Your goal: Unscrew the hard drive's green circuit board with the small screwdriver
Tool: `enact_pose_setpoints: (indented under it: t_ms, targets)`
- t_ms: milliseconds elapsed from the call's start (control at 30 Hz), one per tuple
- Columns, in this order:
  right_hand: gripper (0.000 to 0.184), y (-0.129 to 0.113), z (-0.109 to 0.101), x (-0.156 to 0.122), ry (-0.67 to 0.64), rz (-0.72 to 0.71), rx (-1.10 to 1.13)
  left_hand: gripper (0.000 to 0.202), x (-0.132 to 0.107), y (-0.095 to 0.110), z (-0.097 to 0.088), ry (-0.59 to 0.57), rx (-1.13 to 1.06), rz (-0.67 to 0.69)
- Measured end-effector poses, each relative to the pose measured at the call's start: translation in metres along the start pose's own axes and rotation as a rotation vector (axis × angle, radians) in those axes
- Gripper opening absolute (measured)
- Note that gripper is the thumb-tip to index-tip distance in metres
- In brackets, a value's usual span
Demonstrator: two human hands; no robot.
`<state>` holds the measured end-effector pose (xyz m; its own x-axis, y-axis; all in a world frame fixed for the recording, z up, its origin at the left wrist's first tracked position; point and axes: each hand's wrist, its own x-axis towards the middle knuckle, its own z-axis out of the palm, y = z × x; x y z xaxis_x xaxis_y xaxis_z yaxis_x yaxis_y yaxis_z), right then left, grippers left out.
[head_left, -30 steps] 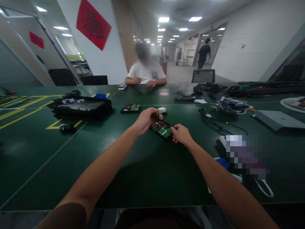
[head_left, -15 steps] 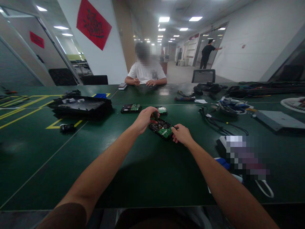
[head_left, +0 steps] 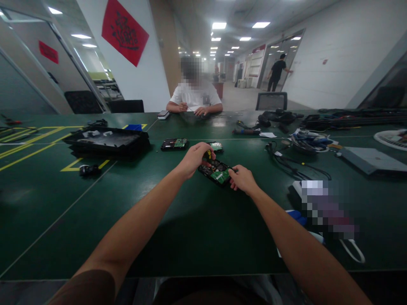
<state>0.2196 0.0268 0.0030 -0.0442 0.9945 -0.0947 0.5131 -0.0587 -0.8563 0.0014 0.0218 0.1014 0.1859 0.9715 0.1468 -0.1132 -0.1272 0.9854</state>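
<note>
A hard drive [head_left: 220, 175] with a green circuit board lies face up and slightly turned on the table in front of me. My left hand [head_left: 195, 158] is closed around a black-and-yellow screwdriver [head_left: 209, 156], held upright over the far left part of the drive. Its tip is too small to make out. At the drive's right end my right hand [head_left: 243, 178] grips the edge between thumb and fingers. Just beyond my left hand lies a second hard drive [head_left: 216, 146], partly hidden. Another drive [head_left: 174, 144] lies farther left, with its green board showing.
The green table [head_left: 197, 237] carries a black tray-like casing [head_left: 108, 142] at left. To the right are black cables [head_left: 286, 163], a bundle of wires [head_left: 310, 142], a grey metal box [head_left: 375, 161] and a blurred-out object [head_left: 330, 212]. Opposite sits a person [head_left: 195, 95] in white.
My left hand has turned slightly at the screwdriver, and more of its yellow handle shows. My right hand and the drive stay in place.
</note>
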Motion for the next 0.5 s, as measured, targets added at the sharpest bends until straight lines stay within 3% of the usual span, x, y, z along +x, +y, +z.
enact_pose_setpoints:
  t_ms: [267,500]
  targets:
    - [0.024,0.0003,0.0004,0.0009,0.009,0.001,-0.021,0.031,-0.0026,0.006,-0.0013,0.047,0.28,0.091]
    - [0.02,-0.0026,-0.0006,-0.0002,0.0,0.004,-0.011,0.032,-0.0036,0.0029,0.0043,-0.046,-0.082,-0.055]
